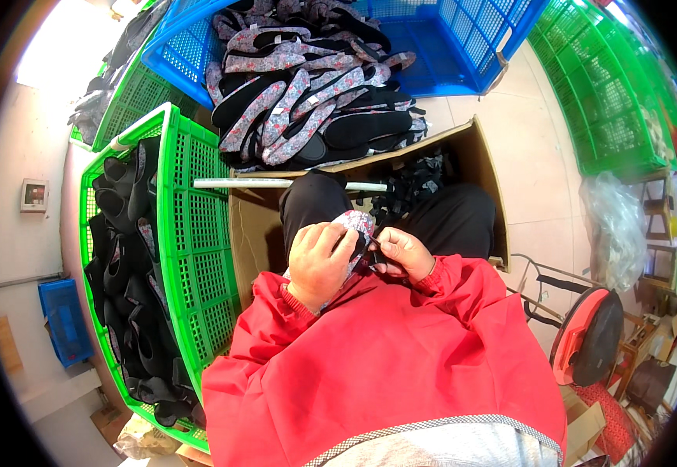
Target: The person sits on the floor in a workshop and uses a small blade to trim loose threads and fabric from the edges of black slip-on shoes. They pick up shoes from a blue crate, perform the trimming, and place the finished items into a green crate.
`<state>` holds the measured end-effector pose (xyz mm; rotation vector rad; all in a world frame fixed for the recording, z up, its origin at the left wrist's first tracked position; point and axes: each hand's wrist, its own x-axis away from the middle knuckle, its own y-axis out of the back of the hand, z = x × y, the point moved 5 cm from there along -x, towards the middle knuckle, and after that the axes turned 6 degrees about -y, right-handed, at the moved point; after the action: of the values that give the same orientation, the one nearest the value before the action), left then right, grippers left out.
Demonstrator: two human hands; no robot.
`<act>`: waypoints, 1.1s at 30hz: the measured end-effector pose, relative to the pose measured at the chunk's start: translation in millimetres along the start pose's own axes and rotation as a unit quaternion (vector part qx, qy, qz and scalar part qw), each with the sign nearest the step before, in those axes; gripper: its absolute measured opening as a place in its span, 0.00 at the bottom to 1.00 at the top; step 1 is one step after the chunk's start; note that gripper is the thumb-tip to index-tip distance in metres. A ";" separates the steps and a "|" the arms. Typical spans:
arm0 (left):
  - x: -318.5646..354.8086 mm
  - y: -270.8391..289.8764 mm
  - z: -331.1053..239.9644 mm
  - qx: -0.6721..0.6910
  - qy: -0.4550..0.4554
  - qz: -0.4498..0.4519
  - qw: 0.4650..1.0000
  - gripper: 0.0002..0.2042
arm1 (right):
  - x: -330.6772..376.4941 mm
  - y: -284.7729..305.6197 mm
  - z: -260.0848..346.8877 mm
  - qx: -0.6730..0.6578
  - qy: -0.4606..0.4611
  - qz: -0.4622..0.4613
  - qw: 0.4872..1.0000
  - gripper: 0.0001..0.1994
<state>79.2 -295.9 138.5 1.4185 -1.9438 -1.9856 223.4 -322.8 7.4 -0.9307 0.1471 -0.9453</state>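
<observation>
Near the cardboard box (489,156), a floral piece (358,220) is held by the left hand (319,261) with fingers curled closed, and dark material (372,244) at its edge is pinched by the right hand (405,254) between closed thumb and finger.

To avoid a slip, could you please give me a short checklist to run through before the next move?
1. Left hand gripping the patterned piece: ok, fingers closed over it.
2. Right hand holding the dark bit beside the piece: ok, it looks pinched.
3. What that dark bit is: cannot tell, too small and partly covered.
4. Cardboard box open: ok, dark items lie inside.
5. White rod apart from both hands: ok, it lies beyond them.
6. Whole piece visible for inspection: not ok, the hands cover much of it.
</observation>
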 end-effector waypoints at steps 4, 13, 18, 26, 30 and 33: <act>2.0 0.8 0.4 -0.012 -0.013 -0.016 1.000 0.09 | -0.8 1.0 -2.2 0.007 0.005 0.003 1.000 0.12; 12.7 5.1 -6.7 -0.016 -0.010 -0.062 0.998 0.07 | 9.1 -11.6 18.6 0.032 -0.043 0.072 0.996 0.13; 20.9 10.4 -12.8 -0.008 0.013 -0.069 0.998 0.09 | 17.0 -16.8 34.6 0.059 -0.094 0.087 0.990 0.14; 32.8 8.6 -19.4 0.001 0.032 -0.042 0.999 0.07 | 17.0 -16.9 55.6 0.115 -0.168 0.058 0.977 0.12; 36.2 5.5 -19.0 0.016 0.057 -0.047 0.997 0.09 | 18.2 -29.3 68.1 0.122 -0.185 0.026 0.975 0.10; 36.3 1.3 -20.3 0.023 0.084 -0.037 0.995 0.08 | 14.0 -30.0 64.4 0.113 -0.178 0.010 0.978 0.09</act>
<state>69.2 -333.1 122.8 1.6341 -1.9044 -1.7933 244.3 -300.8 73.2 -0.8707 -0.2506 -0.7453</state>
